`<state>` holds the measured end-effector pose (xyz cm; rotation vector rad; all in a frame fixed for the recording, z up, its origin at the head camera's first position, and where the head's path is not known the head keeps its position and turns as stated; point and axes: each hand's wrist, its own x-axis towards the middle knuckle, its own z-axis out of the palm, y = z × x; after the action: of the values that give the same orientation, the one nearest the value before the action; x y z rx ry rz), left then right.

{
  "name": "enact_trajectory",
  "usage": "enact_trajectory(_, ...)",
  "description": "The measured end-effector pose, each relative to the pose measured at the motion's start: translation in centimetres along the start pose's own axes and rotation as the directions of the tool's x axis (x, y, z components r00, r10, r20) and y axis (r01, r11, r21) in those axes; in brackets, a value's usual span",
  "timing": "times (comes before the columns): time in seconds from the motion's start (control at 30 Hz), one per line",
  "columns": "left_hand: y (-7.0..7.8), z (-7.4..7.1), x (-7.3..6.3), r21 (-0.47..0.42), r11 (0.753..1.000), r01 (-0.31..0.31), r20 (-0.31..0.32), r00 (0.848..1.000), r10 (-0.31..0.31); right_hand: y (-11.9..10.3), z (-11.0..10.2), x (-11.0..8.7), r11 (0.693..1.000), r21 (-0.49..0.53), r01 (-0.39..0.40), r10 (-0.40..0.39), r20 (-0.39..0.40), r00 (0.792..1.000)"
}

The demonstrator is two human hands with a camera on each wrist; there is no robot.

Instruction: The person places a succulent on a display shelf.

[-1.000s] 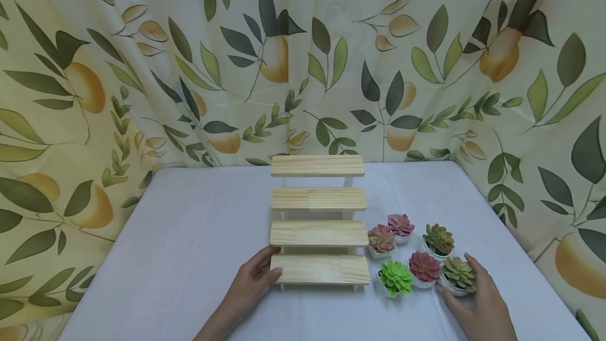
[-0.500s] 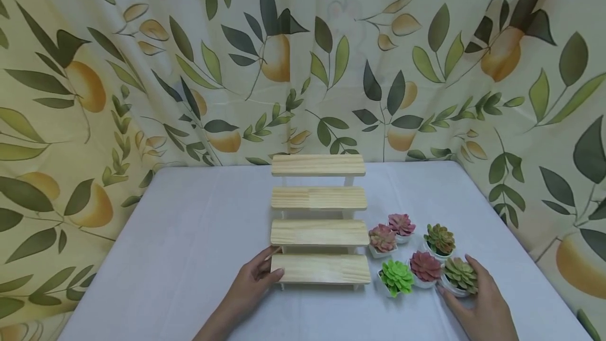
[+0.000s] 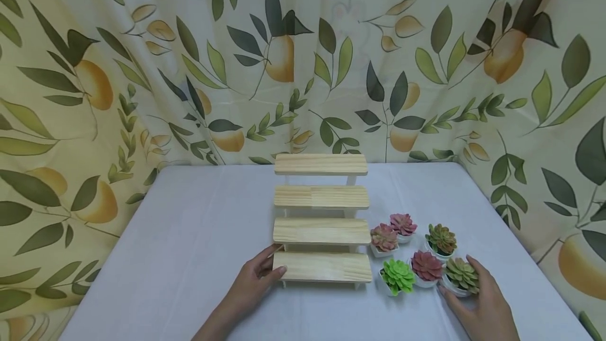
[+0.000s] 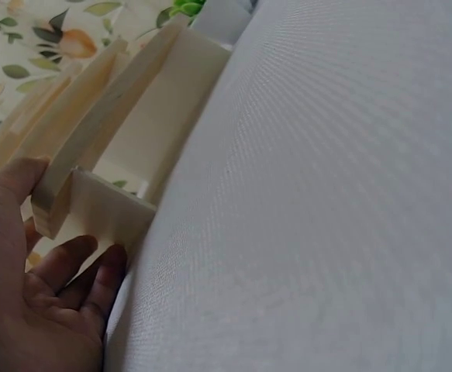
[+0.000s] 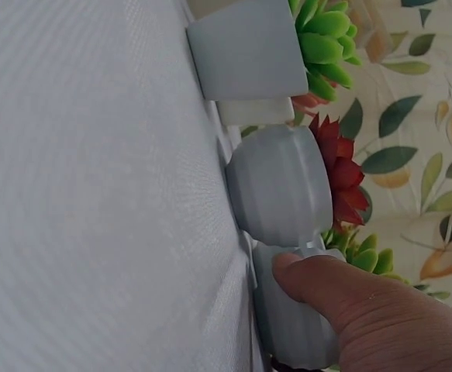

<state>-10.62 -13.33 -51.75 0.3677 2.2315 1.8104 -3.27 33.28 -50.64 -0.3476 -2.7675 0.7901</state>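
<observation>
A four-step wooden display stand (image 3: 322, 267) with white supports stands mid-table in the head view. At the left end of its lowest step, my left hand (image 3: 251, 282) grips the board. In the left wrist view the thumb lies on the board's end, and the other fingers curl beside the white support (image 4: 109, 203). On the right, my right hand (image 3: 487, 307) holds a dusty-green potted succulent (image 3: 461, 273), thumb on one side and fingers on the other. The right wrist view has the thumb against its white pot (image 5: 288, 318); the far fingers are hidden there.
Close by the held pot are a dark red succulent (image 3: 427, 266), a bright green one (image 3: 397, 276), a brownish-green one (image 3: 441, 239) and two pink ones (image 3: 384, 237), all in white pots. A white cloth (image 3: 199, 236) covers the table. Behind hangs a fruit-patterned curtain (image 3: 303, 114).
</observation>
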Motion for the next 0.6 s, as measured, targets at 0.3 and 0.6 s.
enact_trajectory(0.3, 0.25, 0.16, 0.19, -0.044, 0.999, -0.008, -0.008, 1.000, 0.008, 0.04, 0.04, 0.25, 1.000, -0.009, -0.004, 0.004, 0.010, 1.000)
enact_trajectory(0.6, 0.33, 0.00, -0.02, -0.067, 0.998, -0.008, 0.000, 1.000, 0.008, -0.28, -0.18, 0.03, 1.000, -0.016, -0.026, 0.026, -0.020, 0.999)
